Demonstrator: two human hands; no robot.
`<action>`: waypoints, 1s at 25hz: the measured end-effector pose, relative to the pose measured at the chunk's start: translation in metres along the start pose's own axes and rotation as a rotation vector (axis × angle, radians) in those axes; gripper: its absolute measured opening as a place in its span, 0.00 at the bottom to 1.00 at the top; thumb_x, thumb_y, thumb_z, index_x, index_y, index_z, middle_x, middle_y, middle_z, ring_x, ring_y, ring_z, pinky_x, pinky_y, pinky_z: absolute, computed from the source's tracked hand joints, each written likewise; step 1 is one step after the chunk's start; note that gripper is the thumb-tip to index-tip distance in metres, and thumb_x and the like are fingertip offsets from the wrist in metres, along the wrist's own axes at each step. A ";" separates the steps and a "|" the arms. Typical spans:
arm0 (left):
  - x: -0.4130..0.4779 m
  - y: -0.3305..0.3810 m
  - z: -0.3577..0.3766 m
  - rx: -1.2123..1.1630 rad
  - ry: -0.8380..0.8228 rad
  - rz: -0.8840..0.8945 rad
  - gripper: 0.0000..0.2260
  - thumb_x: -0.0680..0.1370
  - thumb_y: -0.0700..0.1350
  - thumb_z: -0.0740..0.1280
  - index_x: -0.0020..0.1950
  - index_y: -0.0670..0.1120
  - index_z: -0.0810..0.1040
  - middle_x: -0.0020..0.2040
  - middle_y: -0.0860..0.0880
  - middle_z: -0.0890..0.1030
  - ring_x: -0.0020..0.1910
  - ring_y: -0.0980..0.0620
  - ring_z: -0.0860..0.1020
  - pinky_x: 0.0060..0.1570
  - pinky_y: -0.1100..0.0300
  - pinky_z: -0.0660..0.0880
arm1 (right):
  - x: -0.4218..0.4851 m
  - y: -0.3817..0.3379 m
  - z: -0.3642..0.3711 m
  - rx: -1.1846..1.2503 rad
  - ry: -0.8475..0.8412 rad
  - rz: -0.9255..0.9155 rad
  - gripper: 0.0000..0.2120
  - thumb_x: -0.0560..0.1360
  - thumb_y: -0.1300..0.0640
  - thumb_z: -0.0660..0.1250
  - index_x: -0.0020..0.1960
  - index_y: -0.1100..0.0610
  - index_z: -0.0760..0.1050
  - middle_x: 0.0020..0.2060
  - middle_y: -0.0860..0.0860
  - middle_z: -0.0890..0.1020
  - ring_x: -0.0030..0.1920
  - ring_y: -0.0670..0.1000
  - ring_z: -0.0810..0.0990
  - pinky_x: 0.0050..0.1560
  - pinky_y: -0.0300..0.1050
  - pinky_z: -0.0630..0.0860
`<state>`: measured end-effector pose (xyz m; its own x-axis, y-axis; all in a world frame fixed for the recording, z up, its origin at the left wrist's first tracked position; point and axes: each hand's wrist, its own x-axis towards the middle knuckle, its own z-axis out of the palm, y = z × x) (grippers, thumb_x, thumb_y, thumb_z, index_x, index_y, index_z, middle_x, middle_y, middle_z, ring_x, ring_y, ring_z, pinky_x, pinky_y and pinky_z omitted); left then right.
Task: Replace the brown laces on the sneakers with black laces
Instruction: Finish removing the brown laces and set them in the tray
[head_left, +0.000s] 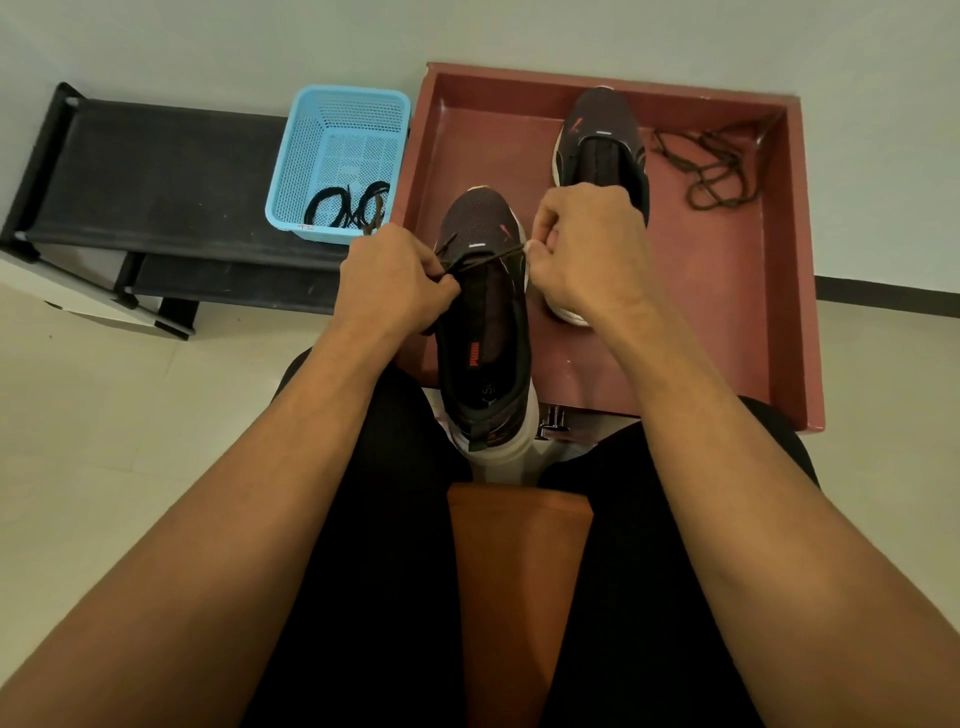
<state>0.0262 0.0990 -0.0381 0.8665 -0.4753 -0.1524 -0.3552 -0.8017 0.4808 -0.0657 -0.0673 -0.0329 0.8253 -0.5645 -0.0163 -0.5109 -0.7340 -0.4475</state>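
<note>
Left hand, right hand — fingers pinching the black lace; they flank the sneaker at nine and three o'clock.

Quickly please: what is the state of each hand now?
Left hand: closed, gripping the dark lace at the near sneaker.
Right hand: closed, pinching the same lace's other end.
</note>
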 end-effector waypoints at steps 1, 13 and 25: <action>0.000 0.000 -0.001 -0.005 -0.003 0.005 0.05 0.75 0.48 0.74 0.47 0.48 0.88 0.34 0.53 0.80 0.48 0.47 0.84 0.54 0.54 0.80 | -0.001 0.002 -0.002 -0.016 0.020 0.012 0.02 0.75 0.58 0.72 0.45 0.51 0.81 0.43 0.51 0.83 0.46 0.56 0.83 0.44 0.46 0.77; -0.007 0.004 -0.007 -0.110 0.011 0.046 0.05 0.76 0.48 0.74 0.44 0.48 0.88 0.34 0.50 0.85 0.36 0.54 0.83 0.48 0.58 0.80 | -0.009 -0.033 0.005 -0.112 -0.007 -0.204 0.06 0.76 0.45 0.75 0.50 0.45 0.85 0.51 0.48 0.83 0.50 0.55 0.84 0.43 0.47 0.72; -0.005 0.001 -0.006 -0.152 0.016 0.024 0.04 0.76 0.48 0.74 0.44 0.48 0.88 0.35 0.49 0.86 0.37 0.48 0.85 0.48 0.49 0.84 | -0.011 -0.033 0.000 -0.124 -0.031 -0.249 0.08 0.76 0.46 0.75 0.54 0.44 0.83 0.55 0.48 0.75 0.52 0.55 0.81 0.44 0.49 0.71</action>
<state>0.0239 0.1023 -0.0314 0.8641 -0.4873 -0.1263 -0.3200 -0.7254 0.6094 -0.0583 -0.0365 -0.0176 0.9350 -0.3506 0.0526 -0.3153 -0.8903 -0.3285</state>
